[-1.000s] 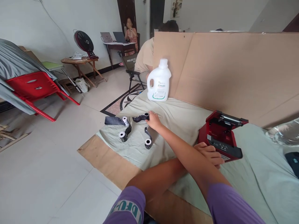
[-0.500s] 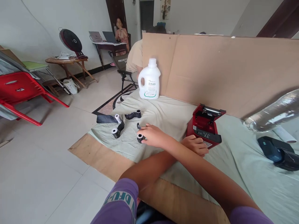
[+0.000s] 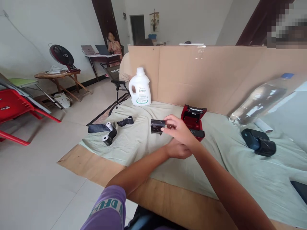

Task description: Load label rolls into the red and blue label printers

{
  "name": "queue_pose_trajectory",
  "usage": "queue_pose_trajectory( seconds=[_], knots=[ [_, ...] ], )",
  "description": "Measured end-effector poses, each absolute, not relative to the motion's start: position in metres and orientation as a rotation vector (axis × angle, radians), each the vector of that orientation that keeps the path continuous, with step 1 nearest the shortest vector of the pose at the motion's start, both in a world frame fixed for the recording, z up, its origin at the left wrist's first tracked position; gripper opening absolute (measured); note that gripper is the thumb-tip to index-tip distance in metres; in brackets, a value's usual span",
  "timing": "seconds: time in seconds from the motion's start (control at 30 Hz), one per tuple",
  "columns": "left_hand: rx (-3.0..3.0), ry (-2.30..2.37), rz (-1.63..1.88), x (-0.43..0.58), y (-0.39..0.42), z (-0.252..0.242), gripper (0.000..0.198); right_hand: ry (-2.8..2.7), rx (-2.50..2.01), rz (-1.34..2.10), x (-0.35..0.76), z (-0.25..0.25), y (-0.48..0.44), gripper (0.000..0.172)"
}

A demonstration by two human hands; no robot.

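My right hand (image 3: 178, 129) is raised over the pale green cloth (image 3: 144, 147), pinching a roll wrapped in black (image 3: 157, 126) by its right end. The roll hangs just left of the red printer (image 3: 193, 115), whose lid stands open. My left hand (image 3: 176, 150) rests low on the cloth in front of the printer, under my right wrist, with its fingers hidden. Three more black-wrapped rolls lie at the cloth's left end: one (image 3: 105, 140) nearest, one (image 3: 109, 126) behind it, one (image 3: 127, 121) further right.
A white detergent jug (image 3: 140, 88) stands against the cardboard wall (image 3: 216, 73). A clear plastic bottle (image 3: 259, 102) and a black device (image 3: 259, 142) lie on the right. Beyond the cloth are floor tiles, a red folded chair (image 3: 14, 105), a fan (image 3: 61, 57) and two seated people.
My right hand took a roll from the left group, lifted it and carried it right toward the printer. The view has swung to the right.
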State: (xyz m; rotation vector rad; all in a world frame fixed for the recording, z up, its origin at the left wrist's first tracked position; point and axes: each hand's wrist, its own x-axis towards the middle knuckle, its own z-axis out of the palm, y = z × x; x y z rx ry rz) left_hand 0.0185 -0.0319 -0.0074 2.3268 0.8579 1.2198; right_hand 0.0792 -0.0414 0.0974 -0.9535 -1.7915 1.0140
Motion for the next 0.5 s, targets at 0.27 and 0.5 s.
queue_pose_trajectory(
  seconds=[0.27, 0.5],
  knots=[
    [2.638, 0.799, 1.441, 0.003, -0.044, 0.049, 0.015, -1.483, -0.989, 1.094, 0.180, 0.111, -0.039, 0.032],
    [1.915, 1.198, 1.450, 0.014, -0.027, 0.052, 0.023, -1.573, -0.941, 1.095, 0.196, 0.098, -0.038, 0.032]
  ],
)
